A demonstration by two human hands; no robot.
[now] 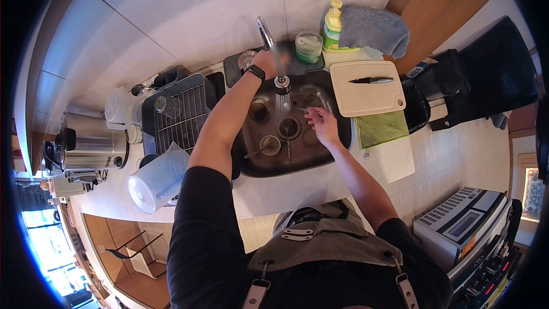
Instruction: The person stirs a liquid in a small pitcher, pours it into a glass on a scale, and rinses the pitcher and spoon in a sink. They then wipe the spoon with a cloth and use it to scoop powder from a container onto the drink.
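Observation:
My left hand (270, 63), with a dark watch on the wrist, is closed at the faucet (280, 80), its fingers partly hidden behind the neck. Water runs from the spray head into the dark metal sink (257, 163). Over the sink's right side, my right hand (322, 124) pinches a thin metal utensil (302, 109) near the stream; its far end is too small to make out. Below lie a small cup (270, 145) with a utensil in it, a dark-stained round dish (259, 112) and another thin utensil (288, 144) by the drain.
Left of the sink stand a dish rack (180, 114) with a glass and a translucent pitcher (157, 178). To the right are a cutting board (366, 94) with a knife (372, 80) and a green cloth (381, 131). A soap bottle (332, 28) stands behind.

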